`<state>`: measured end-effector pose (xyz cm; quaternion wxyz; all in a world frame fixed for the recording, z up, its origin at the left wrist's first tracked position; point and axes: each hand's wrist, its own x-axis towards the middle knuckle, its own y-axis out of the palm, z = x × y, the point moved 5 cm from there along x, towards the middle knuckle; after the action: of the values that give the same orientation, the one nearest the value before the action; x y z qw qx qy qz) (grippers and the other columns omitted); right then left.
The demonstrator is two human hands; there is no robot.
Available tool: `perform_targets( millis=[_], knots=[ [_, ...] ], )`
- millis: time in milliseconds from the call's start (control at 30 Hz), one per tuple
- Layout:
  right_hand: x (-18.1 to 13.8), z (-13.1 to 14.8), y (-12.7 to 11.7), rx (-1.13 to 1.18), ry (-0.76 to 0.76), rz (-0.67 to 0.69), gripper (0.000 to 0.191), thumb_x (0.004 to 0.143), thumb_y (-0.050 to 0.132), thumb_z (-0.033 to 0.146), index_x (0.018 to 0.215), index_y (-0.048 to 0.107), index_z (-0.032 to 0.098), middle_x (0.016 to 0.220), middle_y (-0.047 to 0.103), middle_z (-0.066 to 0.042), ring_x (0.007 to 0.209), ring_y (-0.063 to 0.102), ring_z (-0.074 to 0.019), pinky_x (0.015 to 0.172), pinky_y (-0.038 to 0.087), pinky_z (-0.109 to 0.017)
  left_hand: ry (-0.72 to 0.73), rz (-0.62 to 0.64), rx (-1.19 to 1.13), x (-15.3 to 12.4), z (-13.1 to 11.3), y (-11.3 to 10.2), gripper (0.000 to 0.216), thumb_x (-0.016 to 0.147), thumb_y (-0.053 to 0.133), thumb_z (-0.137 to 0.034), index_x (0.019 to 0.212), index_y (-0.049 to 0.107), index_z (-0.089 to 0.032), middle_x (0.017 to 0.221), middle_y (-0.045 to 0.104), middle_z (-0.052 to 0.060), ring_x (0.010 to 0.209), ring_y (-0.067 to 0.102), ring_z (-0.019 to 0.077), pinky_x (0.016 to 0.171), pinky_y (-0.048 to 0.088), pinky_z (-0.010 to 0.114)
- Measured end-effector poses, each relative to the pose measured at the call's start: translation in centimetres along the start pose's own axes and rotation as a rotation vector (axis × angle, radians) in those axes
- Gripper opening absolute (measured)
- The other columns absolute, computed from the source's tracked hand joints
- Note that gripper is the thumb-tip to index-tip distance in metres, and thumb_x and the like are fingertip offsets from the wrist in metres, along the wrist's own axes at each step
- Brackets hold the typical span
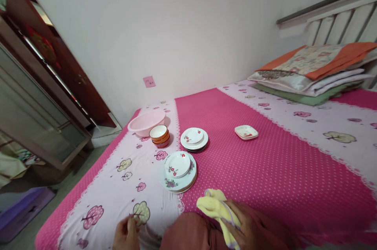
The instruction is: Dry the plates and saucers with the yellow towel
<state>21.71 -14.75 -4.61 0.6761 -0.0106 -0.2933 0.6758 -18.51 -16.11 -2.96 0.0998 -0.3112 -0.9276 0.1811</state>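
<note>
My right hand (250,228) is closed on a yellow cloth (216,208) at the bottom of the view, over my knee. Low at the bottom left, my left hand (126,234) pinches its fingers together just above the bedsheet; what it holds, if anything, is too small to name. In front of me on the bed stands a stack of floral plates (178,171). Behind it is a second stack of white plates (194,139). Stacked orange bowls (160,135) and a pink basin (146,122) lie further left. A small square dish (246,132) sits to the right.
The bed (250,163) has a pink dotted sheet with tree patterns. Folded bedding (312,73) is piled at the headboard, far right. A dark wooden cabinet with glass (44,97) stands to the left, and a purple box (20,210) sits on the floor.
</note>
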Motion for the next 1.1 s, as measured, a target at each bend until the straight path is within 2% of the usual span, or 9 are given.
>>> perform_targets(
  millis=[100,167,267,367,467,633,800,933,1100],
  knots=[
    [0.1,-0.3,0.3,-0.008,-0.004,0.023,0.028,0.093,0.059,0.032,0.117,0.074,0.034,0.109,0.078,-0.006,0.105,0.073,-0.0301,0.092,0.063,-0.044,0.125,0.159,0.016,2.8,-3.5,3.2,0.050,0.072,0.058,-0.069,0.095,0.063,-0.024,0.075,0.070,0.001,0.068,0.069,0.0258,0.062,0.054,0.037],
    [0.1,-0.3,0.2,-0.026,-0.006,0.021,0.025,0.093,0.059,0.033,0.112,0.075,0.032,0.105,0.078,-0.007,0.102,0.073,-0.0306,0.089,0.063,-0.044,0.201,0.275,0.072,3.7,-6.0,5.8,0.051,0.073,0.057,-0.069,0.093,0.063,-0.023,0.077,0.070,0.001,0.067,0.068,0.0236,0.060,0.053,0.035],
    [0.2,-0.1,-0.1,-0.039,0.000,0.026,0.026,0.092,0.060,0.034,0.114,0.074,0.031,0.107,0.078,-0.008,0.100,0.073,-0.0296,0.088,0.062,-0.040,0.291,0.404,0.237,4.5,-9.1,9.7,0.040,0.088,0.060,-0.057,0.102,0.065,-0.020,0.080,0.070,0.000,0.067,0.066,0.0187,0.067,0.054,0.035],
    [0.2,0.2,-0.2,-0.030,-0.002,0.036,0.027,0.094,0.061,0.038,0.118,0.073,0.031,0.112,0.078,-0.008,0.101,0.073,-0.0279,0.090,0.060,-0.036,0.327,0.458,0.453,5.1,-11.1,12.6,0.032,0.095,0.065,-0.048,0.106,0.067,-0.017,0.089,0.071,0.001,0.079,0.067,0.0179,0.080,0.056,0.040],
    [0.0,-0.1,-0.2,-0.023,0.000,0.006,0.027,0.095,0.061,0.043,0.113,0.075,0.029,0.109,0.079,-0.008,0.099,0.073,-0.0278,0.090,0.059,-0.035,0.342,0.479,0.629,5.4,-12.2,14.3,0.033,0.095,0.067,-0.047,0.110,0.067,-0.017,0.107,0.072,0.005,0.097,0.069,0.0216,0.090,0.057,0.045],
    [0.1,-0.6,-0.2,0.006,-0.002,0.008,0.026,0.095,0.060,0.046,0.108,0.075,0.029,0.102,0.079,-0.007,0.095,0.074,-0.0283,0.087,0.060,-0.035,0.338,0.514,0.762,5.2,-12.8,15.7,0.032,0.096,0.066,-0.044,0.114,0.067,-0.017,0.114,0.071,0.007,0.101,0.069,0.0223,0.091,0.058,0.046],
    [0.1,0.0,-1.0,-0.011,0.024,0.001,0.032,0.090,0.062,0.055,0.104,0.077,0.031,0.097,0.079,-0.006,0.092,0.074,-0.0307,0.085,0.062,-0.038,0.291,0.488,0.764,5.1,-13.2,15.8,0.033,0.096,0.067,-0.041,0.120,0.066,-0.018,0.121,0.069,0.008,0.106,0.068,0.0237,0.091,0.059,0.046],
    [-0.1,-0.2,-1.0,-0.030,0.050,-0.023,0.026,0.089,0.063,0.053,0.106,0.076,0.038,0.098,0.080,-0.007,0.093,0.075,-0.0352,0.083,0.063,-0.042,0.237,0.466,0.689,5.0,-13.3,15.4,0.033,0.096,0.068,-0.040,0.121,0.066,-0.018,0.122,0.069,0.008,0.107,0.068,0.0242,0.091,0.059,0.046],
    [-0.1,-1.0,-0.8,-0.020,0.049,-0.034,0.035,0.087,0.063,0.057,0.111,0.077,0.036,0.099,0.080,-0.008,0.093,0.076,-0.0355,0.082,0.064,-0.043,0.167,0.369,0.427,4.8,-13.4,14.5,0.033,0.097,0.067,-0.039,0.122,0.065,-0.018,0.122,0.068,0.008,0.104,0.068,0.0232,0.089,0.060,0.046]
  ],
)
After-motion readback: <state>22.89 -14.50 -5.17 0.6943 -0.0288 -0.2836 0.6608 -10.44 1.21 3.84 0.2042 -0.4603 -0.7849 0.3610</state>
